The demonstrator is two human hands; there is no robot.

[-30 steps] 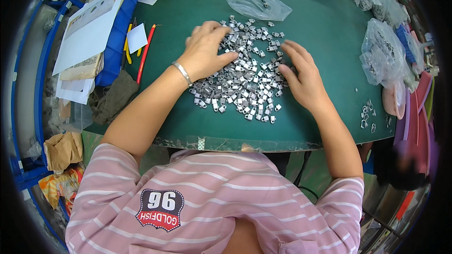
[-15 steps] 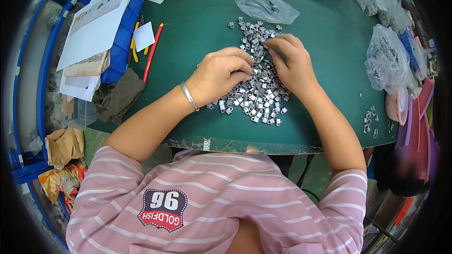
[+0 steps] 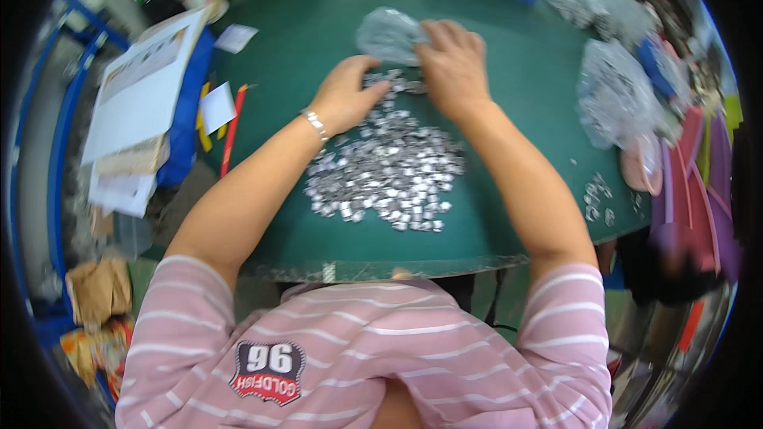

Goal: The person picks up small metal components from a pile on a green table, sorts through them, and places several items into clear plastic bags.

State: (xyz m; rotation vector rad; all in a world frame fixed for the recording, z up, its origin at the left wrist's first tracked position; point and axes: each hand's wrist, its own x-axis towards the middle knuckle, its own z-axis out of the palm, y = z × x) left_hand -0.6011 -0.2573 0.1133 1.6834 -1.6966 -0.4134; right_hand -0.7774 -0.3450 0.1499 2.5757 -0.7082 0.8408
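Many small silvery metal pieces (image 3: pixel 385 171), shiny, blocky, loosely heaped

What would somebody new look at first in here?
Probably the big heap of small, shiny silver metal pieces, mid-picture on the dark green table. Then the bare left hand and bare right hand at its far end, near a crumpled clear plastic bag. A slim red stick-shaped tool also stands out, left of the heap.
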